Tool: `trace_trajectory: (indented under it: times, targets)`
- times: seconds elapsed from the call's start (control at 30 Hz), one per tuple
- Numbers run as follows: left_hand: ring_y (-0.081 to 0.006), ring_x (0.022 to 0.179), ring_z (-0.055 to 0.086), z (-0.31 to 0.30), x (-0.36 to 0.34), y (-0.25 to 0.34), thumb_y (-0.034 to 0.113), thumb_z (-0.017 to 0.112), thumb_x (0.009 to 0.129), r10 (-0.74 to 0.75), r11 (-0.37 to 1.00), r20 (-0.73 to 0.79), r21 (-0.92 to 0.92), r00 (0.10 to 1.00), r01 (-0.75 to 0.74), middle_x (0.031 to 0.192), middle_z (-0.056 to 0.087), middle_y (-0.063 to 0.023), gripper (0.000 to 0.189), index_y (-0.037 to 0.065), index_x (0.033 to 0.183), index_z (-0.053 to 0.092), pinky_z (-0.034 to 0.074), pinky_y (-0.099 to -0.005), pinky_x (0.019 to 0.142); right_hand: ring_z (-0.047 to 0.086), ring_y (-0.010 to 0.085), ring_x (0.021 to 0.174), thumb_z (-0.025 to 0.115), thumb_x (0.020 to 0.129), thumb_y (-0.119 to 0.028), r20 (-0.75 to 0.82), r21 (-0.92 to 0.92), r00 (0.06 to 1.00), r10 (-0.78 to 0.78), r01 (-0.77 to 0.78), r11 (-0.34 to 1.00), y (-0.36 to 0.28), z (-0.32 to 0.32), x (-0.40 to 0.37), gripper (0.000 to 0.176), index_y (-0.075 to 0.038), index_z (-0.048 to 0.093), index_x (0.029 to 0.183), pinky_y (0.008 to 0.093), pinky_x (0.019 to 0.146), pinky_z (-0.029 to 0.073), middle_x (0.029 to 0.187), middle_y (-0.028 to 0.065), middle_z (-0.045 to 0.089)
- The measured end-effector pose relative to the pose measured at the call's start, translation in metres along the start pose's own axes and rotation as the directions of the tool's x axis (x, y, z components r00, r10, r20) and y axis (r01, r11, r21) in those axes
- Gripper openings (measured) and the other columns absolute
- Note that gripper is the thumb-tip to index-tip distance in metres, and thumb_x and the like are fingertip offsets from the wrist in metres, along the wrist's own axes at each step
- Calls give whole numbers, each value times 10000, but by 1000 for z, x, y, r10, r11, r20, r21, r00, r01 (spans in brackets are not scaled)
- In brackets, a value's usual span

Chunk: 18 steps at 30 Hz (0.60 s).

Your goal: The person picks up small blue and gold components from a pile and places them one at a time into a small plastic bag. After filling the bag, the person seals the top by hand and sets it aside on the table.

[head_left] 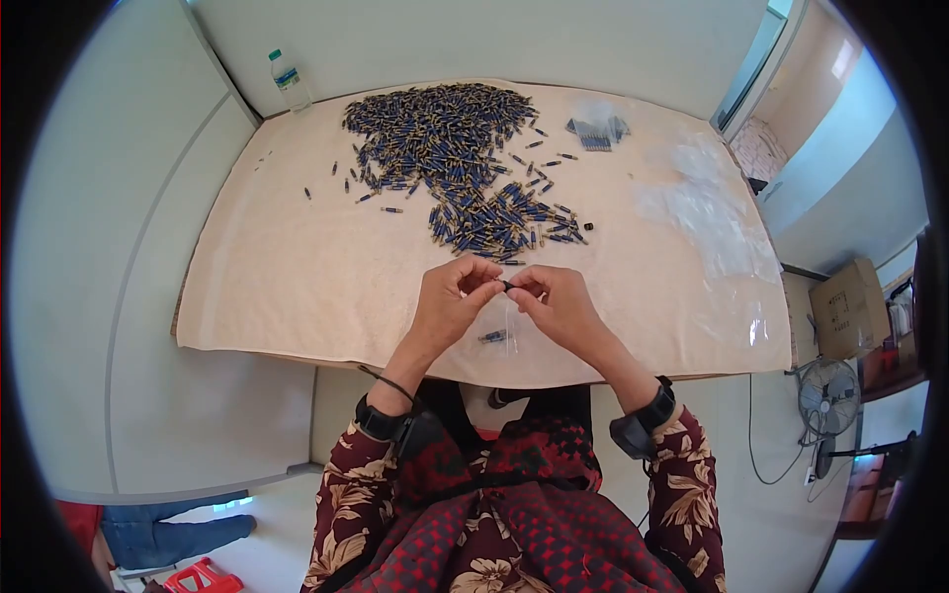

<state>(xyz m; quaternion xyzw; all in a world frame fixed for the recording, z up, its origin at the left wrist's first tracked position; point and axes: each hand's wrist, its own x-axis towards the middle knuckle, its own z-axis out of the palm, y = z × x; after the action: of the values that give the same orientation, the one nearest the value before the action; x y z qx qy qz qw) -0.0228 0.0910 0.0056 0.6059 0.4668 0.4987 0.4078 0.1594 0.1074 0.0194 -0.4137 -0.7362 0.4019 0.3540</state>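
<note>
My left hand (457, 299) and my right hand (556, 301) meet close to the front of the cloth-covered table, fingertips pinched together. Between them is a small dark piece (507, 286), mostly covered by the fingers. Just below the fingertips, a clear plastic bag (509, 321) shows faintly, with a few small blue parts (492, 337) at its lower end. Beyond my hands spreads a large pile of small dark-blue cylindrical parts with brass-coloured ends (440, 128); its nearer heap (494, 219) reaches almost to my fingers.
Filled clear bags (596, 133) lie at the back right, and a spread of clear plastic bags (712, 212) covers the right side. A small black ring-like piece (588, 226) sits beside the pile. A water bottle (289, 81) stands at the back left corner. A fan (828, 397) is at right.
</note>
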Motion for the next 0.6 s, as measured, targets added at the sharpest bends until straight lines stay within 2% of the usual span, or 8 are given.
trace_trajectory:
  times: [0.03,0.13,0.17,0.27,0.4,0.6]
  targets:
    - [-70,728,592,-1,-3,2,10,693,802,-11,1000,22,-18,1000,11,822,653,-19,147,5,940,645,486,-209,649,629,172,598,655,810,-58,5,0,1000,0,0,1000,-5,-1,-3,100,13,649,881,273,568,486,768,126,658]
    - [-48,762,586,1,-12,8,-2,685,814,-48,996,52,-74,997,52,841,645,-2,153,1,959,638,486,-192,672,588,73,641,635,848,-51,88,146,986,138,-150,978,-16,-6,-14,103,43,635,891,211,572,468,742,48,632]
    - [-44,761,584,2,-14,11,-6,683,815,-71,991,61,-107,996,78,840,642,0,165,4,972,635,483,-186,671,588,73,641,635,848,-51,91,145,986,139,-151,978,-15,-6,-17,103,43,635,891,211,572,468,742,48,632]
    - [-39,761,581,5,-21,18,-9,682,817,-98,979,65,-173,993,108,839,637,3,182,8,991,632,478,-177,671,580,70,641,634,861,-65,151,372,974,169,-214,903,-11,-6,-24,111,36,635,907,204,570,466,754,30,628]
    - [-36,761,579,9,-30,28,-5,684,820,-119,958,55,-256,991,129,839,636,3,185,12,996,632,475,-169,672,585,71,637,629,869,-60,167,432,955,246,-296,852,-25,-7,-34,124,59,628,901,205,573,478,773,37,634]
    - [-36,750,575,10,-43,36,11,689,823,-185,937,78,-287,980,199,824,633,5,167,11,981,636,474,-169,674,578,66,639,627,872,-59,147,428,971,186,-232,874,-21,-2,-47,122,48,632,932,199,572,472,784,32,631]
